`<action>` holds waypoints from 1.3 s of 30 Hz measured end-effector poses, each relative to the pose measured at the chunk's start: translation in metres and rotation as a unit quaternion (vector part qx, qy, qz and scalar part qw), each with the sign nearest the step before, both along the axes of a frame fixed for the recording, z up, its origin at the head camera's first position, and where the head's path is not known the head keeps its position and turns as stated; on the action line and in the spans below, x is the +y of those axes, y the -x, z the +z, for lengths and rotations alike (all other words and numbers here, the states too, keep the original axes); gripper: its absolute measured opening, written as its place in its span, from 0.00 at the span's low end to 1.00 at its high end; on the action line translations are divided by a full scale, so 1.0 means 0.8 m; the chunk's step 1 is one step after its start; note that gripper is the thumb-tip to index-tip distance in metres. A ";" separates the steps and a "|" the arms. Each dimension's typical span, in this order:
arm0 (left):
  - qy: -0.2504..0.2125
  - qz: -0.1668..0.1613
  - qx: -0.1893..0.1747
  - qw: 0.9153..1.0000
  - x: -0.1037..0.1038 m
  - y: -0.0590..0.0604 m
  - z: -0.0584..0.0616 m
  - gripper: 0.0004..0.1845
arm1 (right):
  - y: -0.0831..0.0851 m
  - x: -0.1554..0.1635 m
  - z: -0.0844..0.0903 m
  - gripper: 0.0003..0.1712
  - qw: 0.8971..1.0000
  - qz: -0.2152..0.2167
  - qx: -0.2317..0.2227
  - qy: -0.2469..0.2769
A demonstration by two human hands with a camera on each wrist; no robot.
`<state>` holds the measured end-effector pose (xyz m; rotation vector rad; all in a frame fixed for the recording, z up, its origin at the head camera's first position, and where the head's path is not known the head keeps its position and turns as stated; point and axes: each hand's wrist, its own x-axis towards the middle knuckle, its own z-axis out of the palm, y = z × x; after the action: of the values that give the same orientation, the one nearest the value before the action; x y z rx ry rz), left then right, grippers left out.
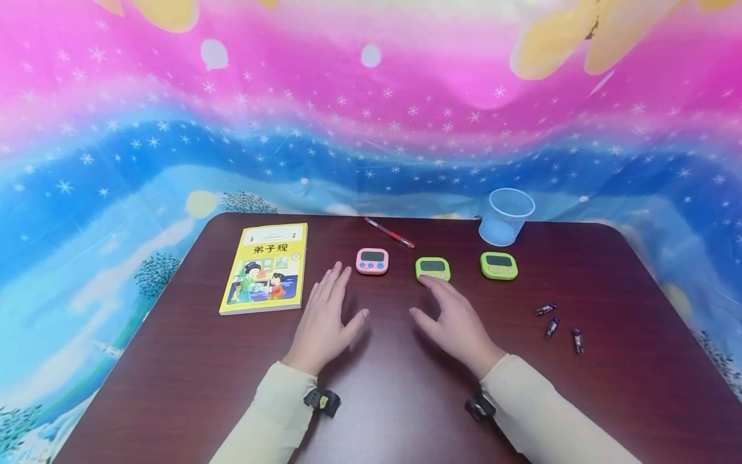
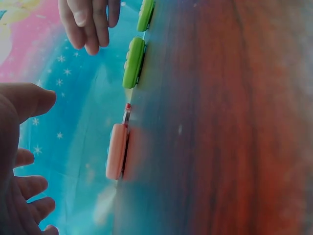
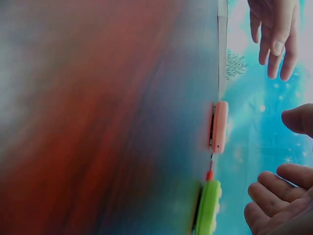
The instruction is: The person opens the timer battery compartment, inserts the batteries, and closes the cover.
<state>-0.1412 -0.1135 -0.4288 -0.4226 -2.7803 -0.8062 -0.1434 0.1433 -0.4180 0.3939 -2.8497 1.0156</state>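
Observation:
My left hand [image 1: 326,322] hovers over the table with fingers extended and thumb apart, between a yellow book and a pink digital timer [image 1: 372,261]. Nothing is in its grasp. Opposite it, my right hand [image 1: 455,322] is likewise held out with straight fingers and holds nothing. Its fingertips overlap the lower edge of a green digital timer [image 1: 433,266] in the head view. A second green timer [image 1: 498,265] lies farther right. Both wrist views show the hands raised above the tabletop, facing each other, with the pink timer [image 2: 116,152] beyond them.
The yellow book [image 1: 268,270] lies at the left of the dark wooden table [image 1: 371,412]. A red pen [image 1: 390,233] rests behind the timers. At the back right stands a clear plastic cup [image 1: 507,219]. Several small dark batteries [image 1: 552,327] lie on the right. A patterned cloth hangs behind.

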 end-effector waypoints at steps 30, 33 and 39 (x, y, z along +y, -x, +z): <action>-0.120 0.035 -0.099 0.987 0.008 0.073 -0.026 0.45 | 0.067 -0.076 -0.017 0.42 0.997 -0.012 -0.070 0.027; -0.126 0.029 -0.099 0.987 0.012 0.085 -0.030 0.45 | 0.076 -0.081 -0.023 0.44 0.997 -0.018 -0.068 0.043; -0.127 0.025 -0.108 0.986 0.014 0.107 -0.033 0.43 | 0.097 -0.098 -0.032 0.45 0.995 -0.022 -0.065 0.066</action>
<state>-0.2271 -0.1027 -0.4551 -0.2313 -2.8126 -1.2417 -0.2211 0.0650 -0.4434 0.2604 -2.8665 1.2574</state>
